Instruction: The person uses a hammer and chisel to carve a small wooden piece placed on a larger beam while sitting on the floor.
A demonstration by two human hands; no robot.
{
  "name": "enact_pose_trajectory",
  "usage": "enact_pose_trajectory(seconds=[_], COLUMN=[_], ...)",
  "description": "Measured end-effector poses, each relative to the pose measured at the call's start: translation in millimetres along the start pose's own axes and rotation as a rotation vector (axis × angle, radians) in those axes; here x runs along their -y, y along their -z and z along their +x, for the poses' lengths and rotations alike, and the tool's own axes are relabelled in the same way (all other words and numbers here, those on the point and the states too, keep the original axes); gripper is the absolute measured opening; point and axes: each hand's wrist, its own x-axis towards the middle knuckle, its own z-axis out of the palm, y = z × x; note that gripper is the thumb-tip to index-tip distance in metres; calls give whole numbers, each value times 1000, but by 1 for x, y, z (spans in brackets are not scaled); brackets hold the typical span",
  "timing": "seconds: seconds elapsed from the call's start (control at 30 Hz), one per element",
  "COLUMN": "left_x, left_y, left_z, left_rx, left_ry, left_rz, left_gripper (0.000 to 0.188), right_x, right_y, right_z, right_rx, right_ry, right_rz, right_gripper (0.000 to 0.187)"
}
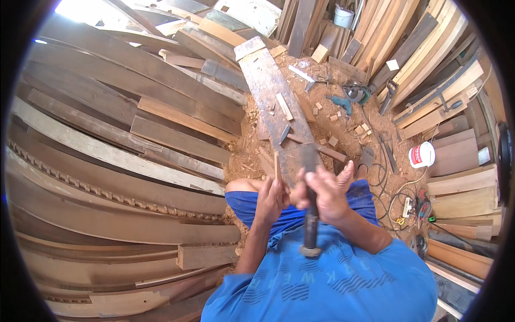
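Head view: woodworking area, two bare hands at work, centre of frame.

Left hand (271, 199): just below centre; fingers closed around a slim wooden strip (277, 165), which projects from the fingertips toward the top of the frame.

Right hand (328, 196): beside the left, to its right; grasping a chisel-like tool (311, 228), dark handle, metal-capped butt toward the lower edge, upper end blurred by motion at frame centre.

Long board (265, 80): worn, running from upper centre down to the hands. On it: one small pale wood piece (285, 107); one hammer (285, 134), head on the board, wooden handle slanting right.

Right of the board: wood shavings (343, 129) and offcuts; one teal drill (339, 104); one circular power tool (356, 94); one handsaw (388, 97), upright against timber.

Right of frame: one white bucket (422, 155), red marking; cables near it.

Left of frame: stacked planks (161, 161), brown and grey, lying in rows.

Lower centre: blue shirt (343, 273) of the wearer.
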Motion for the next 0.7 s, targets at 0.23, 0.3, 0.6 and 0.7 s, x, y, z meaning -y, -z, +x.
enact_pose_trajectory(seconds=[0.23, 0.3, 0.6, 0.7], left_x=[-55, -43, -23, 30], left_y=[-27, -14, -17, -1], left_z=[21, 15, -19, -67], left_rx=[-89, -90, -10, 44], left_ry=[-252, -180, -47, 154], left_rz=[673, 591, 648, 606], left_gripper=[36, 35, 35, 35], right_x=[-20, -26, -16, 29], right_y=[-30, -28, -20, -11], right_z=[-2, -8, -16, -28], right_rx=[201, 210, 110, 155], right_ry=[-252, -262, -150, 144], right_rz=[161, 141, 43, 45], right_gripper=[17, 18, 22, 19])
